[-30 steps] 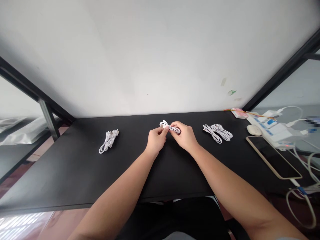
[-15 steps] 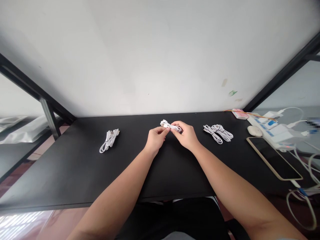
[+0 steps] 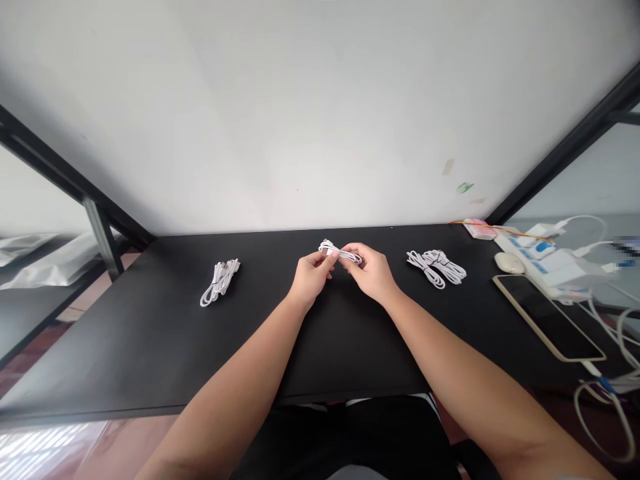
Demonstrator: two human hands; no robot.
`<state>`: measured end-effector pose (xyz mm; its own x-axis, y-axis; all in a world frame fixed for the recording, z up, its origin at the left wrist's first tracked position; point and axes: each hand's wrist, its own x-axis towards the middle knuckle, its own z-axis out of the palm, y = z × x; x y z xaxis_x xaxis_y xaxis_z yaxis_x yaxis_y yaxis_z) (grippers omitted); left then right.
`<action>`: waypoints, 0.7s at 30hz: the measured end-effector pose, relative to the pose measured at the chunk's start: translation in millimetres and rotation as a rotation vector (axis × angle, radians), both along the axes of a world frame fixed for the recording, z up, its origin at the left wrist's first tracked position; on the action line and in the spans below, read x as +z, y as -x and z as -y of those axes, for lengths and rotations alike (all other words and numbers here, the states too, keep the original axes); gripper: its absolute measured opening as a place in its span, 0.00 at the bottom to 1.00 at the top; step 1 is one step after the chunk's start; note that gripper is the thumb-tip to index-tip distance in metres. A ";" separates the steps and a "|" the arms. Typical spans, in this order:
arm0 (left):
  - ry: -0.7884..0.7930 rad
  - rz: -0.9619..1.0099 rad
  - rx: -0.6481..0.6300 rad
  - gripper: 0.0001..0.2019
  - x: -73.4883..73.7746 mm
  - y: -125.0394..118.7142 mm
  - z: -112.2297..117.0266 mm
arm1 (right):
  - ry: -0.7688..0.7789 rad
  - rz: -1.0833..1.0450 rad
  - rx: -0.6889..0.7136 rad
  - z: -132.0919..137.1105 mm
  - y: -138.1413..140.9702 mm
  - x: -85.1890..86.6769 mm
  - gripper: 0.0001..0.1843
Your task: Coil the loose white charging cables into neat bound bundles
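Head view: pinching white USB cable [image 3: 350, 256] with left hand [image 3: 309, 277] and right hand [image 3: 371, 271]; likely light, flexible; best held mid-coil, between pinches.

Wall [image 3: 300, 120] was softly lit; striped glare marked the floor [image 3: 43, 450], lower left; a far-right patch [image 3: 626, 252] was pixelated.

Got my black desk [image 3: 150, 347] right up against a white wall [image 3: 300, 100], black metal bars [image 3: 565, 151] both sides, stripy light [image 3: 40, 445] on reddish floor [image 3: 137, 430].
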<state>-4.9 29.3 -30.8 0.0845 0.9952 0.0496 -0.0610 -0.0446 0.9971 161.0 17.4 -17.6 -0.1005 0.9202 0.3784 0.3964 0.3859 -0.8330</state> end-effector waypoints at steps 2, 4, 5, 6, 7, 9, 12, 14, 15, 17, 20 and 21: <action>0.003 -0.002 0.009 0.23 -0.3 0.0 -0.4 | 0.001 0.007 0.005 0.2 0.1 -0.7 0.15; 0.006 -0.011 0.016 0.23 0.4 -0.2 -0.1 | 0.001 0.012 0.008 0.4 0.1 -1.4 0.15; 0.008 -0.021 0.022 0.23 1.1 -0.3 0.4 | 0.000 0.012 0.008 0.5 0.2 -1.8 0.15; 0.010 -0.033 0.030 0.23 2.1 -0.5 1.1 | 0.000 0.010 0.007 0.6 0.3 -2.2 0.15; 0.012 -0.048 0.038 0.23 3.1 -0.6 1.9 | 0.000 0.008 0.009 0.6 0.6 -2.6 0.15; 0.015 -0.077 0.053 0.23 5.4 -0.8 3.4 | 0.000 0.015 0.015 0.9 1.2 -3.1 0.14; 0.020 -0.111 0.063 0.23 7.9 -1.0 4.9 | 0.000 0.031 0.037 1.5 2.1 -3.3 0.13; 0.023 -0.123 0.064 0.23 8.4 -0.9 5.0 | 0.006 0.022 0.056 1.8 2.4 -3.0 0.13; 0.024 -0.126 0.063 0.23 8.3 -0.8 4.9 | 0.012 0.015 0.064 1.8 2.4 -2.9 0.13; 0.023 -0.128 0.054 0.22 7.3 -0.3 4.1 | 0.023 0.008 0.073 1.6 2.1 -2.9 0.12; 0.003 -0.129 0.025 0.22 4.6 1.4 2.4 | 0.044 -0.006 0.075 0.8 1.4 -3.6 0.12; -0.007 -0.131 0.016 0.22 3.5 2.1 1.7 | 0.052 -0.014 0.075 0.5 1.1 -3.9 0.11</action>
<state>-7.1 27.6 -27.2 0.0748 0.9961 0.0465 0.0702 -0.0518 0.9962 159.8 16.9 -21.5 -0.1649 0.9287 0.3323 0.3560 0.3702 -0.8580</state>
